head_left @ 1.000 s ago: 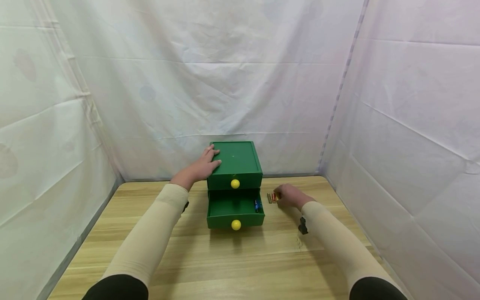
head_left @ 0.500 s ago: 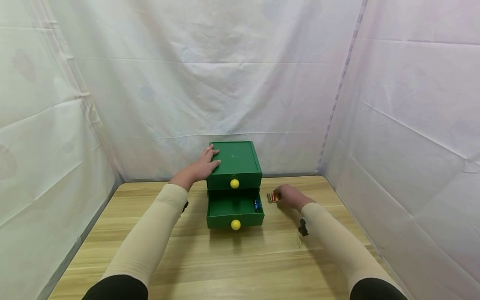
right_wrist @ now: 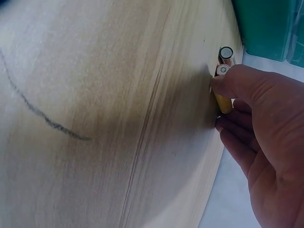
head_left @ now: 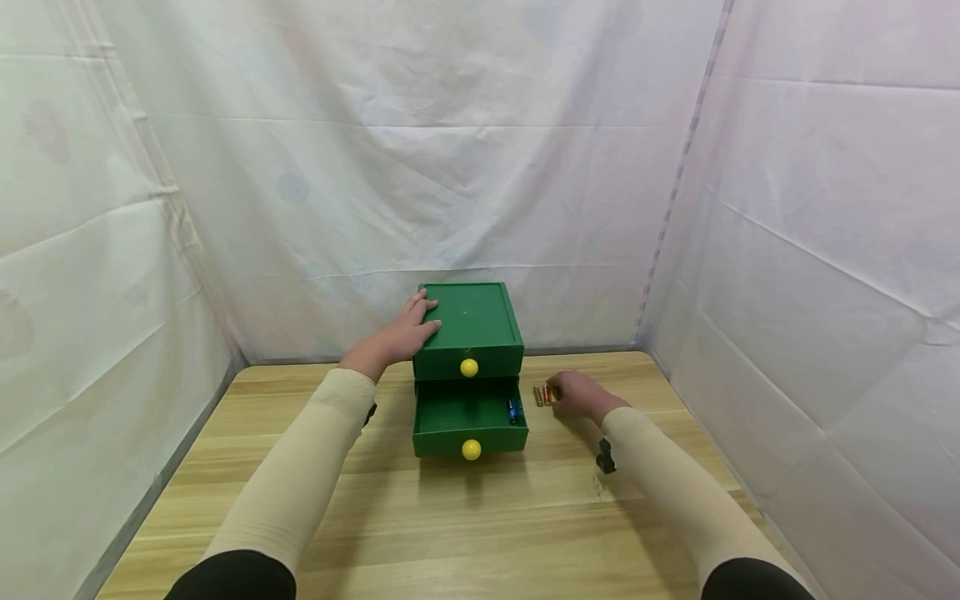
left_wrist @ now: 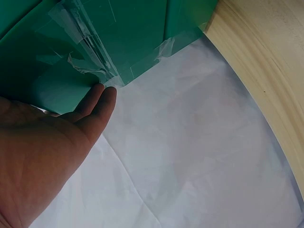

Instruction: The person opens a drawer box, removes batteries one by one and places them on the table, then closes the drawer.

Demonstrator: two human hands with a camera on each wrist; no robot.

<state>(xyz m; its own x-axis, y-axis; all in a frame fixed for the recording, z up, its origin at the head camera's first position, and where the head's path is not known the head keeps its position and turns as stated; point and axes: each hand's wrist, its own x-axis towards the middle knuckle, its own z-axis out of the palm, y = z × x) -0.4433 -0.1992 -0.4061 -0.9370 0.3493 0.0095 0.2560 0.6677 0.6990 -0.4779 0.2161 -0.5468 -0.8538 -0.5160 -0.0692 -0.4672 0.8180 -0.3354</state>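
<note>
A green drawer cabinet point(head_left: 472, 317) with yellow knobs stands on the table, its lower drawer point(head_left: 450, 412) pulled out. Blue batteries point(head_left: 513, 410) lie at that drawer's right side. My left hand point(head_left: 405, 333) rests on the left edge of the cabinet top, fingers spread; in the left wrist view its fingertips lie along the taped green side. Right of the drawer, my right hand point(head_left: 579, 392) pinches a yellow battery point(right_wrist: 223, 102) between thumb and fingers, low at the table. Close beside it lie a red battery point(head_left: 547, 395) and a brownish-gold battery point(head_left: 538, 397).
The wooden table point(head_left: 465, 533) bears a dark curved mark, seen in the right wrist view. White cloth point(head_left: 420, 150) hangs behind the table and along both sides. Clear tape point(left_wrist: 90, 42) covers part of the cabinet's side.
Hardly anything differs. Both hands keep their places, the left on the cabinet and the right at the batteries; the drawer stays pulled out.
</note>
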